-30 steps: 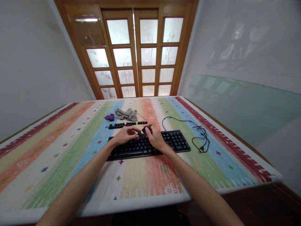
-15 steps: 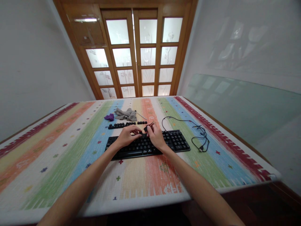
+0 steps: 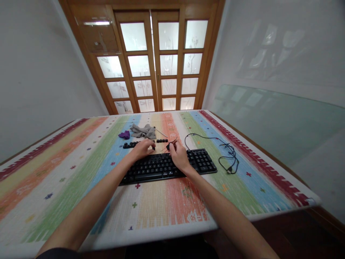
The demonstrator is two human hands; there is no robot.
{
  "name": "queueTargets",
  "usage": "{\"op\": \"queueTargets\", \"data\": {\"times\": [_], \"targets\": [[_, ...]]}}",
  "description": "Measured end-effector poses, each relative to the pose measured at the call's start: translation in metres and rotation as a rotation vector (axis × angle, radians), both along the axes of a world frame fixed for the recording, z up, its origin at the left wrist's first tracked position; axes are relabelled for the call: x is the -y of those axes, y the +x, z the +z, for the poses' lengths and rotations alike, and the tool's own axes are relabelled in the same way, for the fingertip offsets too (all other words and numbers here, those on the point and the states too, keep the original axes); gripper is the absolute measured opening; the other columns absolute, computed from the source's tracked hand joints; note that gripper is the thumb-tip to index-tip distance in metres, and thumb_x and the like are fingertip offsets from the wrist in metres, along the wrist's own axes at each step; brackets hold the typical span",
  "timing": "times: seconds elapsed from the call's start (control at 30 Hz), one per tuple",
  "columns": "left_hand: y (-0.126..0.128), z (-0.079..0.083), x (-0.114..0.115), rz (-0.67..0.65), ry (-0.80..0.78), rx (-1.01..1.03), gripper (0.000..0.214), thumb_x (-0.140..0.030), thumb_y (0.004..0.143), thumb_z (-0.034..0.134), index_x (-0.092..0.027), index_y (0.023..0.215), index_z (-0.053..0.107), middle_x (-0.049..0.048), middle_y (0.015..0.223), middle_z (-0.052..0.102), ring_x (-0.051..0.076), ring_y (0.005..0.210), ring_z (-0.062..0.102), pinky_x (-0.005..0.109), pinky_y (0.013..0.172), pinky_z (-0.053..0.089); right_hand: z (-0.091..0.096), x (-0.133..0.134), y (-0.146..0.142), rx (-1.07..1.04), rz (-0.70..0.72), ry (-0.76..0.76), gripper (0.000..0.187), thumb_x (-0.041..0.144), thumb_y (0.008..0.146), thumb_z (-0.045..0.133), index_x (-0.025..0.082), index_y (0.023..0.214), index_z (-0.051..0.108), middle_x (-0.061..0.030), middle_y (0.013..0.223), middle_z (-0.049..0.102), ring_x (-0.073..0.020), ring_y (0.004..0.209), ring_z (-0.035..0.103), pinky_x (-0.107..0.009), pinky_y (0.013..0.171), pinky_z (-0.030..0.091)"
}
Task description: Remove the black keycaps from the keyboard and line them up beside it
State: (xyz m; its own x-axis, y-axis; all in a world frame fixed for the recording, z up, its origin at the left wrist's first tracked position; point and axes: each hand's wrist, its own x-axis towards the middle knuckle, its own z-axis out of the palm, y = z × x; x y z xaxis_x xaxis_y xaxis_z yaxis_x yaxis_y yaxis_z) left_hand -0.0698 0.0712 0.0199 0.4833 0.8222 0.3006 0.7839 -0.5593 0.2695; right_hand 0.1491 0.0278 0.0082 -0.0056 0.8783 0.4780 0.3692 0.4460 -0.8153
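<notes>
A black keyboard (image 3: 151,169) lies across the table in front of me. Behind its top edge, loose black keycaps stand in a row, with a short group of keycaps (image 3: 162,140) at the right end. My left hand (image 3: 142,149) is closed in a pinch on a small black keycap (image 3: 153,147), just beyond the keyboard and beside that row. In my right hand (image 3: 178,153) is a wire keycap puller (image 3: 168,146) with a black handle and thin wires, held over the keyboard's upper edge.
A crumpled grey cloth (image 3: 142,131) and a purple cloth (image 3: 124,135) lie beyond the keycaps, near a thin stick-like tool (image 3: 161,132). The keyboard's coiled cable (image 3: 231,158) rests to the right. A striped cloth (image 3: 107,201) covers the table; wooden doors (image 3: 156,72) stand behind.
My left hand has moved left and away from me, off the keyboard to the keycap row, apart from the right hand. My right hand stays nearly in place with the puller.
</notes>
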Motion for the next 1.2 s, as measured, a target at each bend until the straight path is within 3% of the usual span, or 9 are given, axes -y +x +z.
{"op": "queueTargets", "data": {"times": [0.3, 0.97, 1.2], "targets": [[-0.005, -0.002, -0.023, -0.035, 0.056, -0.135, 0.014, -0.014, 0.074, 0.063, -0.019, 0.078, 0.075, 0.0081, 0.087, 0.066, 0.024, 0.089, 0.055, 0.037, 0.085, 0.045, 0.002, 0.0, 0.002, -0.008, 0.021, -0.01, 0.02, 0.03, 0.093, 0.043, 0.019, 0.09, 0.059, -0.005, 0.073, 0.064, -0.0214, 0.071, 0.063, -0.032, 0.069, 0.047], [-0.006, -0.004, -0.029, 0.027, 0.149, -0.161, 0.018, -0.018, 0.077, 0.055, -0.019, 0.079, 0.074, 0.0081, 0.085, 0.059, 0.025, 0.088, 0.052, 0.038, 0.081, 0.047, 0.004, 0.002, 0.003, -0.02, 0.073, -0.015, 0.02, 0.032, 0.093, 0.044, 0.019, 0.093, 0.06, -0.0048, 0.075, 0.064, -0.0203, 0.073, 0.062, -0.032, 0.071, 0.047], [-0.006, -0.002, -0.027, 0.056, 0.145, -0.16, 0.019, -0.016, 0.076, 0.059, -0.018, 0.089, 0.073, 0.0092, 0.089, 0.06, 0.026, 0.093, 0.052, 0.038, 0.083, 0.048, 0.009, 0.0, 0.006, -0.112, 0.149, -0.044, 0.022, 0.039, 0.094, 0.046, 0.019, 0.091, 0.055, -0.0037, 0.072, 0.065, -0.0168, 0.06, 0.061, -0.03, 0.063, 0.049]]}}
